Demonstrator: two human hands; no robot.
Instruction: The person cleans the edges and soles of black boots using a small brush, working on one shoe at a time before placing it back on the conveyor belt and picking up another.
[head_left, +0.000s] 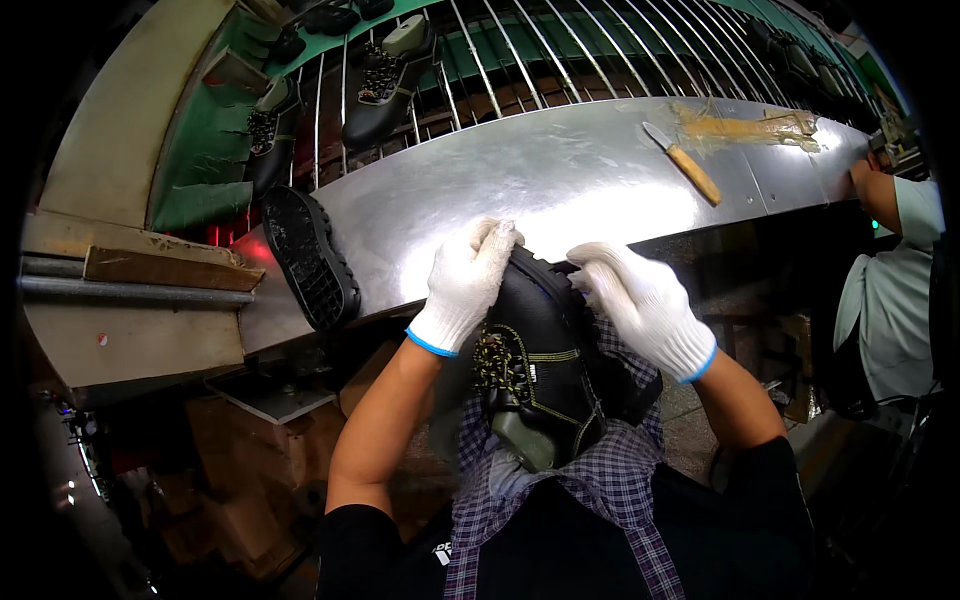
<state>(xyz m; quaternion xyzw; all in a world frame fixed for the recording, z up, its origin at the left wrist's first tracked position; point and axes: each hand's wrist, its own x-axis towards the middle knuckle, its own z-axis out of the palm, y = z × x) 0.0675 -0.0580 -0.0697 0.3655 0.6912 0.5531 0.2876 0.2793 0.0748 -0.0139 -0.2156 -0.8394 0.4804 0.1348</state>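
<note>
A black lace-up safety shoe (545, 370) rests against my lap, toe pointing away from me. It has yellow stitching, black-and-yellow laces and a green last (528, 440) in its opening. My left hand (466, 285), in a white knit glove, is closed at the toe, fingertips pinched beside the sole edge. On the other side, my gloved right hand (645, 308) has its fingers curled at the sole's edge; whatever lies between them is hidden. Under both hands runs the near edge of a metal bench (430, 180).
A black shoe (312, 258) lies sole outward at the bench's left end. A wooden-handled knife (690, 172) lies on the metal, near brown tape (750, 128). Beyond is a roller rack (560, 55) carrying shoes, including a laced shoe (385, 90). A co-worker's arm (878, 195) shows at right.
</note>
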